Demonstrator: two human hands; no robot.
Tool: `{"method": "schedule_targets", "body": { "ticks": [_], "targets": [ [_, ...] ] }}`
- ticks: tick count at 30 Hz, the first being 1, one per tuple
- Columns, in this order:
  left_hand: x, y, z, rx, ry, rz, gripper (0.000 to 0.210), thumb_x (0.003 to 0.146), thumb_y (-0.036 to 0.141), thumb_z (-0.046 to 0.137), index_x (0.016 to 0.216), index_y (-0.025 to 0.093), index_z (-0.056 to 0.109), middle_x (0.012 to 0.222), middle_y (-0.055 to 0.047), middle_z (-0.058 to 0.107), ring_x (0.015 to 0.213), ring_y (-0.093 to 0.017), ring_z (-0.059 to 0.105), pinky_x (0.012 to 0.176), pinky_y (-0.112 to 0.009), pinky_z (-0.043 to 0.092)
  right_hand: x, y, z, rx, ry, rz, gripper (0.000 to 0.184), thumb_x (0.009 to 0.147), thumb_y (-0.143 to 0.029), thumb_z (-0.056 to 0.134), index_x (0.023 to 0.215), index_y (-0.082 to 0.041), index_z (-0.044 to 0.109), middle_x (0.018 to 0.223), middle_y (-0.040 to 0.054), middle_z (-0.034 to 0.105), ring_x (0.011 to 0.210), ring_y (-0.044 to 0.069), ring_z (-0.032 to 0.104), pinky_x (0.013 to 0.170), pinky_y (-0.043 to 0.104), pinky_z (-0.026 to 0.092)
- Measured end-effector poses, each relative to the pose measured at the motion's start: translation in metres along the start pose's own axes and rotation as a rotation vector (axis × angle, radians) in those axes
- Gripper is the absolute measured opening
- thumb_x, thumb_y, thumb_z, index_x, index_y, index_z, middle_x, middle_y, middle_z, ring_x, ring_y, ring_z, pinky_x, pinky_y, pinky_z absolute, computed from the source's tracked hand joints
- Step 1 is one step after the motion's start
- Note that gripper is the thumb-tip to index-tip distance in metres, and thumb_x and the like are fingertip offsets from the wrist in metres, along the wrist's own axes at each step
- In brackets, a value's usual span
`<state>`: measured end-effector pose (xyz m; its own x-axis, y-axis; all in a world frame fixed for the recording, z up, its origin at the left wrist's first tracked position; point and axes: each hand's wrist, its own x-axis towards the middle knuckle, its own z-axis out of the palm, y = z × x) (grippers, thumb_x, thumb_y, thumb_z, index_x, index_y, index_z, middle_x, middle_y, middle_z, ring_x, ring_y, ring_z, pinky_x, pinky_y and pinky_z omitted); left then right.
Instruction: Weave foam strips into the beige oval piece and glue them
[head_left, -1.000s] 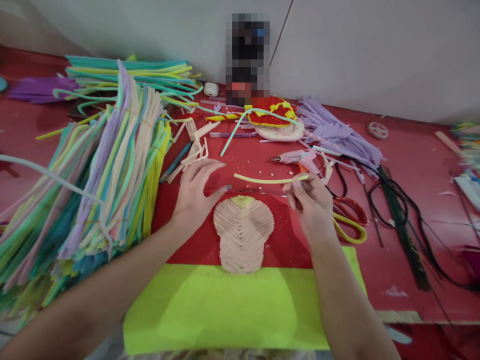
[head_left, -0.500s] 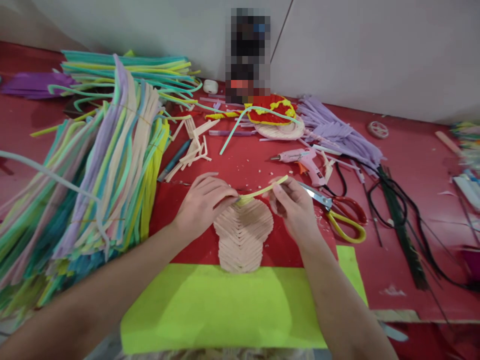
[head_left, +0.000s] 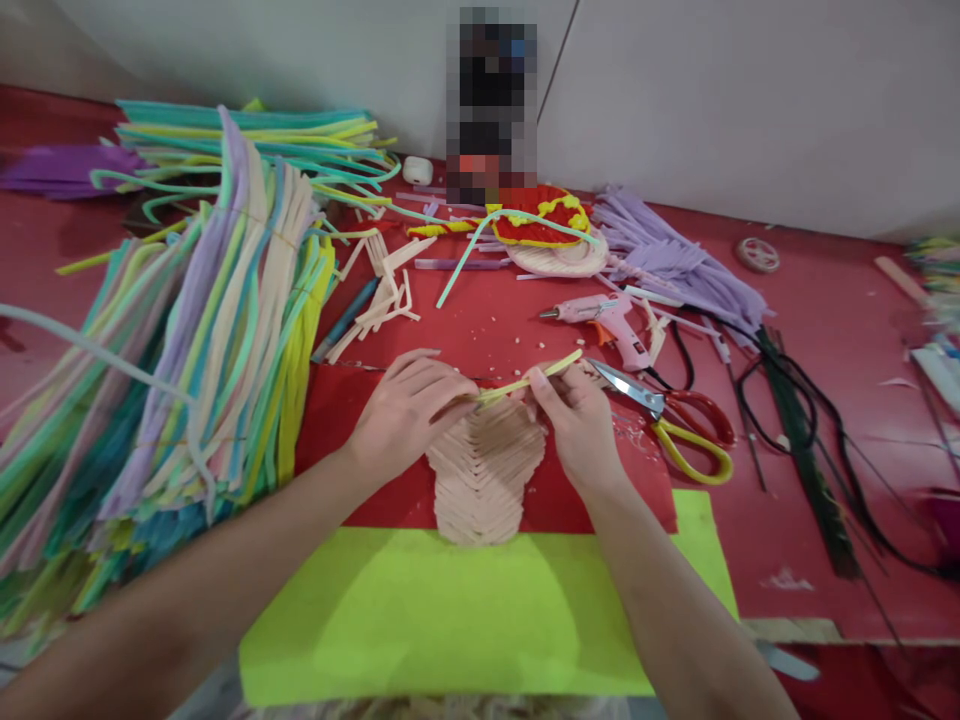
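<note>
A pale yellow pipe cleaner (head_left: 517, 385) stretches between my two hands along the top edge of a beige piece made of pipe cleaners laid in a herringbone pattern (head_left: 478, 475). My left hand (head_left: 412, 405) is closed at its left end, fingertips pressed at the top of the beige piece. Farther right, my right hand (head_left: 574, 415) pinches the yellow pipe cleaner between thumb and fingers, its free end sticking out past them. The beige piece lies partly on a red sheet (head_left: 367, 490) and partly on a lime green sheet (head_left: 442, 620).
Scissors (head_left: 660, 405) and a pink glue gun (head_left: 604, 320) lie right of my hands. Bundled coloured pipe cleaners (head_left: 225, 330) crowd the left. Behind are beige offcuts (head_left: 382, 290), a red and yellow piece (head_left: 536, 215) and a lilac bundle (head_left: 667, 245). Black cable (head_left: 840, 440) runs at right.
My right hand has slid left along the yellow pipe cleaner, closer to my left hand, and now lies nearer the beige piece. My left hand stays nearly in place.
</note>
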<state>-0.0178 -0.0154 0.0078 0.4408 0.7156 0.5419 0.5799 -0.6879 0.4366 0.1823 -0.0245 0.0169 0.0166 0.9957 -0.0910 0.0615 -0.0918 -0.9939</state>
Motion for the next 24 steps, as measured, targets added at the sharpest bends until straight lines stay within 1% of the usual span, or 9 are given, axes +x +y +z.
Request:
{"method": "schedule_targets", "body": {
  "ticks": [10, 14, 16, 18, 20, 22, 24],
  "targets": [
    [-0.0016, -0.0022, 0.0006, -0.043, -0.019, 0.035, 0.006, 0.086, 0.023, 0.059, 0.091, 0.02, 0.063, 0.085, -0.001, 0.071, 0.086, -0.015, 0.062, 0.091, -0.035, 0.046, -0.0013, 0.0003, 0.0019, -0.027, -0.017, 0.009, 0.024, 0.085, -0.041, 0.058, 0.076, -0.019, 0.057, 0.057, -0.004, 0.054, 0.049, 0.007, 0.045, 0.046, 0.02, 0.036],
    [-0.0025, -0.0027, 0.0004, -0.092, -0.026, 0.092, 0.008, 0.087, 0.021, 0.057, 0.092, 0.022, 0.064, 0.088, -0.001, 0.071, 0.087, -0.014, 0.063, 0.091, -0.034, 0.046, -0.0018, -0.0025, 0.002, -0.059, -0.013, 0.018, 0.023, 0.084, -0.042, 0.059, 0.076, -0.02, 0.056, 0.06, -0.003, 0.058, 0.048, 0.007, 0.046, 0.045, 0.02, 0.036],
    [-0.0028, -0.0008, -0.0016, -0.138, -0.078, 0.17, 0.012, 0.088, 0.018, 0.054, 0.093, 0.023, 0.064, 0.091, 0.0, 0.072, 0.09, -0.013, 0.064, 0.093, -0.032, 0.046, -0.0028, -0.0031, 0.0023, -0.081, -0.036, 0.016, 0.023, 0.083, -0.041, 0.06, 0.077, -0.02, 0.057, 0.06, -0.0031, 0.059, 0.048, 0.007, 0.047, 0.044, 0.02, 0.035],
    [-0.0031, 0.0021, -0.0039, -0.165, -0.152, 0.249, 0.015, 0.089, 0.017, 0.052, 0.095, 0.024, 0.064, 0.094, 0.001, 0.072, 0.095, -0.013, 0.063, 0.093, -0.031, 0.045, -0.0038, -0.0026, 0.0024, -0.099, -0.094, 0.008, 0.023, 0.083, -0.041, 0.06, 0.076, -0.02, 0.057, 0.058, -0.0037, 0.058, 0.048, 0.007, 0.047, 0.045, 0.02, 0.035],
    [-0.0034, 0.0046, -0.0052, -0.155, -0.2, 0.291, 0.016, 0.089, 0.015, 0.051, 0.096, 0.024, 0.064, 0.094, 0.001, 0.072, 0.097, -0.013, 0.062, 0.093, -0.03, 0.045, -0.0042, -0.002, 0.0019, -0.107, -0.146, 0.003, 0.022, 0.084, -0.04, 0.06, 0.077, -0.02, 0.057, 0.056, -0.0044, 0.057, 0.047, 0.007, 0.047, 0.045, 0.02, 0.036],
    [-0.004, 0.0053, -0.0049, -0.134, -0.198, 0.287, 0.016, 0.09, 0.014, 0.051, 0.095, 0.023, 0.063, 0.094, 0.002, 0.072, 0.096, -0.012, 0.062, 0.095, -0.03, 0.044, -0.0037, -0.002, 0.0001, -0.112, -0.151, 0.001, 0.022, 0.084, -0.04, 0.059, 0.077, -0.02, 0.057, 0.057, -0.0042, 0.058, 0.048, 0.007, 0.048, 0.046, 0.02, 0.036],
    [-0.0046, 0.004, -0.0031, -0.127, -0.155, 0.245, 0.016, 0.089, 0.013, 0.051, 0.096, 0.022, 0.063, 0.093, 0.002, 0.072, 0.094, -0.011, 0.061, 0.097, -0.03, 0.042, -0.0024, -0.0027, -0.0028, -0.125, -0.123, -0.005, 0.023, 0.084, -0.041, 0.059, 0.075, -0.02, 0.057, 0.058, -0.0039, 0.057, 0.049, 0.007, 0.048, 0.046, 0.02, 0.036]
  ]
}}
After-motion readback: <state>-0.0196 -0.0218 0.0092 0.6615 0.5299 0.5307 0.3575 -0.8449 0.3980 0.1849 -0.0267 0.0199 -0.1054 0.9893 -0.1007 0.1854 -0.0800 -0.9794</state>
